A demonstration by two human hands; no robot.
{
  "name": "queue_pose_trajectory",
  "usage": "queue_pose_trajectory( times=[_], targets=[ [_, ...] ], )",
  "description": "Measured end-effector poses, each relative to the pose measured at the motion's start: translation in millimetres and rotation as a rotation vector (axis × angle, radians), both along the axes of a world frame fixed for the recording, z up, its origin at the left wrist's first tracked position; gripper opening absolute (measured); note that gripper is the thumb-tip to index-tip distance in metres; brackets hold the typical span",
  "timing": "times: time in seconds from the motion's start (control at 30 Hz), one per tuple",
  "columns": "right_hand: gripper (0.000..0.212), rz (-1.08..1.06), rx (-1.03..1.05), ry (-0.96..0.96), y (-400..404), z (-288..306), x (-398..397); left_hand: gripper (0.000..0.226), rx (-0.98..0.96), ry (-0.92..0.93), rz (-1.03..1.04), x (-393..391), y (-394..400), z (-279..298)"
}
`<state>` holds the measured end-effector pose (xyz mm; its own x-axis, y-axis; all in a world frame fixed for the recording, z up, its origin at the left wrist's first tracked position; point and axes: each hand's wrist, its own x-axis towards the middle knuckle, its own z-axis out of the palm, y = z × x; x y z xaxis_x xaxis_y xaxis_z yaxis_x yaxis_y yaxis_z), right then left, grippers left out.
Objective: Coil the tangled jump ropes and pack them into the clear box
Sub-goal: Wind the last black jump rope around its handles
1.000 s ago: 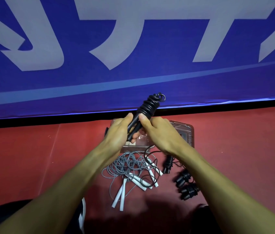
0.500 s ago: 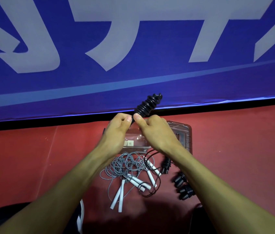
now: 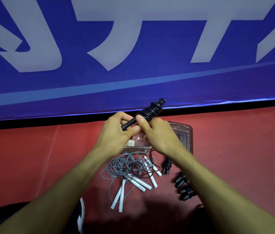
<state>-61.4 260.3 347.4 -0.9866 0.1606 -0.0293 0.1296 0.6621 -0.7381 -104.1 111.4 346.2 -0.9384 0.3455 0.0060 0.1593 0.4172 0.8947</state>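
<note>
While both hands meet just above the middle of the view, they hold one black jump rope [image 3: 147,113] between them: its cord is wound in tight turns round the handles, and the bundle slants up toward one o'clock, its tip standing against the blue banner [image 3: 133,39] at twelve o'clock. The left hand [image 3: 116,132] curls its fingers round the bare lower end of the handle, and the right hand [image 3: 157,134] pinches the bundle with its thumb at the foot of the wound part. Directly under the hands, on the red floor [image 3: 23,157], sits the clear box [image 3: 137,144], mostly hidden by them; a clear lid [image 3: 185,134] lies just beside it at three o'clock. Toward six o'clock from the box lies a loose tangle of grey ropes [image 3: 121,166] with white handles [image 3: 140,182] fanned out at five and six o'clock, and a thin black cord [image 3: 152,159] loops across the tangle. At four o'clock, partly covered by the right forearm, lie three more wound black ropes [image 3: 185,193], near one another. At seven o'clock a dark garment with a white stripe [image 3: 82,215] shows beneath the left forearm.
</note>
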Motion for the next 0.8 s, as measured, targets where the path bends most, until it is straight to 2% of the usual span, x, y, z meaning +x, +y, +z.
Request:
queue_pose_trajectory(
  times=[0.1, 0.17, 0.3, 0.43, 0.5, 0.67, 0.73, 0.8],
  targets=[
    [0.054, 0.101, -0.029, 0.056, 0.5, 2.2, -1.4, 0.031, 0.003, -0.040, -0.020, -2.1, -0.8, 2.7],
    [0.057, 0.104, -0.085, 0.077, 1.2, 2.7, -1.0, 0.038, 0.064, -0.133, -0.078, -4.5, -2.8, 3.4],
    [0.064, 0.079, -0.038, 0.025, 2.8, 2.1, 2.1, 0.030, 0.128, -0.273, -0.160, -3.6, -5.7, 1.6],
    [0.071, 0.066, 0.094, -0.045, 4.7, -4.6, 3.5, 0.035, -0.038, -0.145, -0.217, -0.2, -3.0, -2.3],
    [0.074, 0.044, 0.089, -0.084, 4.4, -4.7, 3.0, 0.034, -0.085, -0.071, -0.187, 1.8, -1.0, -4.4],
    [0.062, 0.039, -0.132, -0.109, -5.4, 9.4, 3.0, 0.025, -0.223, 0.242, -0.129, 6.9, 2.6, -6.8],
    [0.060, 0.023, -0.197, -0.084, -7.0, 10.5, 2.7, 0.019, -0.237, 0.260, -0.131, 9.2, 4.9, -4.2],
    [0.059, 0.011, -0.264, -0.073, -6.5, 10.3, 1.9, 0.016, -0.200, 0.167, -0.140, 8.5, 4.7, -1.6]
  ],
)
